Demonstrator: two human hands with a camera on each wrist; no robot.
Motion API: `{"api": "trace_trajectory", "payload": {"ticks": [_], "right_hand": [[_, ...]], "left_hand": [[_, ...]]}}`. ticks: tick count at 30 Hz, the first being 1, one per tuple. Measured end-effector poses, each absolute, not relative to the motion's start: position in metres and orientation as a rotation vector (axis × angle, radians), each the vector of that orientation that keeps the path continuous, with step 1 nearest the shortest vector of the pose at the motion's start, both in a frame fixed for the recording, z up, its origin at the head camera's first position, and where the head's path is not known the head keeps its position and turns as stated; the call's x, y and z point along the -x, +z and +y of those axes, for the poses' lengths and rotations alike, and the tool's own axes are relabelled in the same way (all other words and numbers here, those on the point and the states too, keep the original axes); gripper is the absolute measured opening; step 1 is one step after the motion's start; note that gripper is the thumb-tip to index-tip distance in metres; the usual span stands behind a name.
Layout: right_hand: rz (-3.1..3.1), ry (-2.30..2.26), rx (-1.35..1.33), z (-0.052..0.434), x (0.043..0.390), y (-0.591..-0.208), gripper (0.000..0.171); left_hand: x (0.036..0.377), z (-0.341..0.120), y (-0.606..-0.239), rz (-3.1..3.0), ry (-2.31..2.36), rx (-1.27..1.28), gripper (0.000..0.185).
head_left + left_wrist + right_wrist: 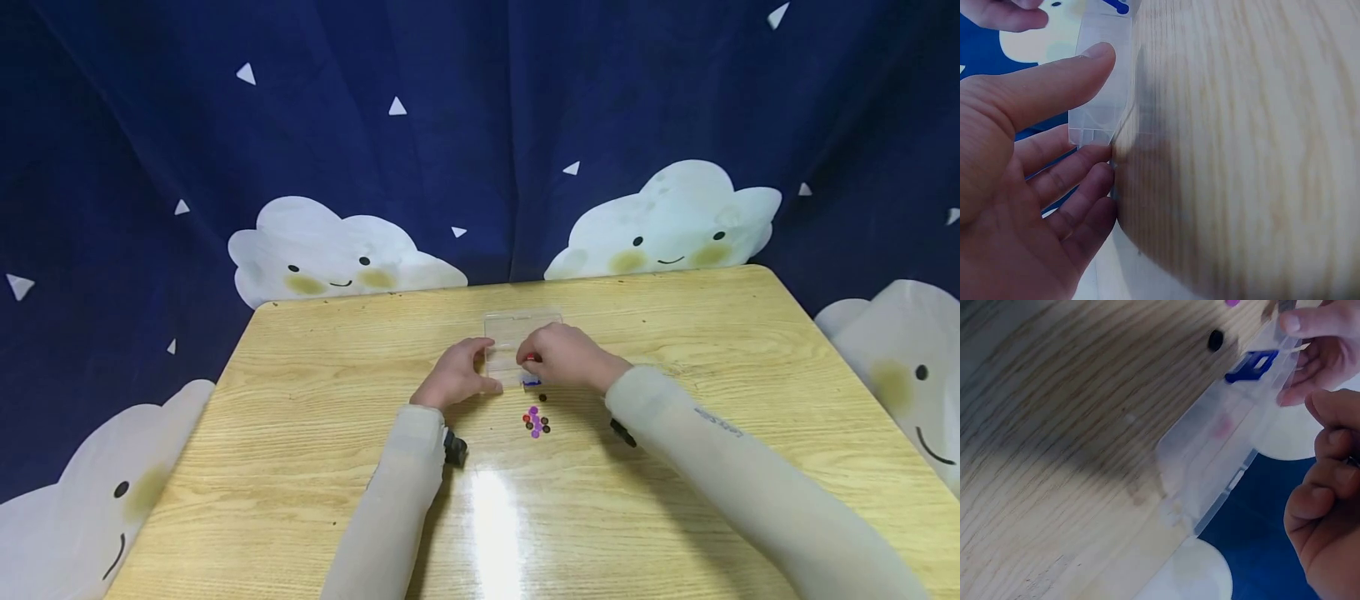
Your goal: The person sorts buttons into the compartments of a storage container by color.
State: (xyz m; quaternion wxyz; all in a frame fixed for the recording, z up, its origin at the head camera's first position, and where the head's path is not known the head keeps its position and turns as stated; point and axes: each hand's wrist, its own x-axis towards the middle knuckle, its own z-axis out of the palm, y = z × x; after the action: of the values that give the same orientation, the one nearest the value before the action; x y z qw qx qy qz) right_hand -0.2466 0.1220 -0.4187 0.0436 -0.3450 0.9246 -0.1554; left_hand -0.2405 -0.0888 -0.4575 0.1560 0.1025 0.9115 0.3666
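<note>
A clear plastic box [504, 357] with a blue latch [1252, 366] lies on the wooden table, its see-through lid [522, 320] raised at the back. My left hand [459, 373] holds the box's left end, thumb along the front and fingers bent around the end and back. Over the right part of the box is my right hand [564, 354], fingers curled, with something small and red [531, 357] showing between them. Its exact shape is mostly hidden by the fingers. A blurred reddish spot [1222, 426] shows through the box in the right wrist view.
Just in front of the box lies a loose cluster of small round purple pieces [536, 421], with brown and red ones among them. One dark piece [543, 397] sits closer to the box. Behind the table [300, 467] hangs a dark blue curtain [450, 150] with clouds.
</note>
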Motion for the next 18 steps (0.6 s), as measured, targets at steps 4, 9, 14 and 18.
{"api": "trace_trajectory", "payload": {"ticks": [4, 9, 14, 18], "right_hand": [[2.812, -0.494, 1.126, 0.118, 0.239, -0.416, 0.014], [2.795, -0.492, 1.177, 0.114, 0.232, -0.414, 0.013], [2.785, -0.473, 1.234, 0.113, 0.228, -0.417, 0.013], [2.775, -0.459, 1.267, 0.113, 0.227, -0.419, 0.013]], "left_hand": [[0.240, -0.089, -0.458, 2.616, 1.041, -0.289, 0.079], [0.239, -0.089, -0.458, 2.616, 1.042, -0.300, 0.079], [0.240, -0.089, -0.457, 2.627, 1.034, -0.314, 0.078], [0.239, -0.089, -0.456, 2.631, 1.036, -0.313, 0.078]]}}
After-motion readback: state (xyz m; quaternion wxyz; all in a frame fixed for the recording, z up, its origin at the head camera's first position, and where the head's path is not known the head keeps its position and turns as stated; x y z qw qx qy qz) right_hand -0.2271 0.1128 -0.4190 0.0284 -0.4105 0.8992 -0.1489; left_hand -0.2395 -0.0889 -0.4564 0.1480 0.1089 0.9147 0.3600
